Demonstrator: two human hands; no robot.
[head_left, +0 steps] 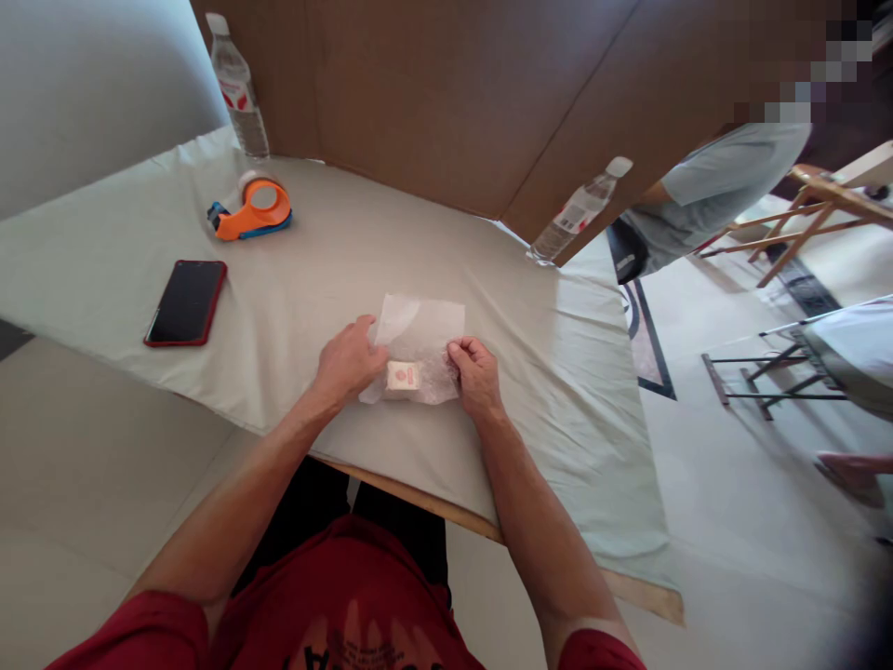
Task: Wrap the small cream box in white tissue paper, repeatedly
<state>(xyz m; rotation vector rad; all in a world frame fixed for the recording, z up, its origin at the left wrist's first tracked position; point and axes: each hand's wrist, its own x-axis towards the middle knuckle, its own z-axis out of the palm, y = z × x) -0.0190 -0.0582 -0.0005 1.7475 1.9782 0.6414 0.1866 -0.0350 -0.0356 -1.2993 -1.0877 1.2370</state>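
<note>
A small pale box (403, 376) with a reddish print lies on a sheet of clear bubble wrap (422, 321), near the edge closest to me. My right hand (477, 372) pinches the right edge of the wrap between thumb and fingertips. At the left edge of the sheet, my left hand (349, 361) rests with thumb and forefinger apart, touching the wrap beside the box. The far part of the sheet lies flat on the cloth, while its near edge looks crumpled.
An orange and blue tape dispenser (257, 209) and a red-cased phone (186, 303) lie on the cloth-covered table (335, 251) to the left. Two water bottles (241, 98) stand by a tall cardboard panel (446, 93). Beyond it, at right, a person (732, 177) sits.
</note>
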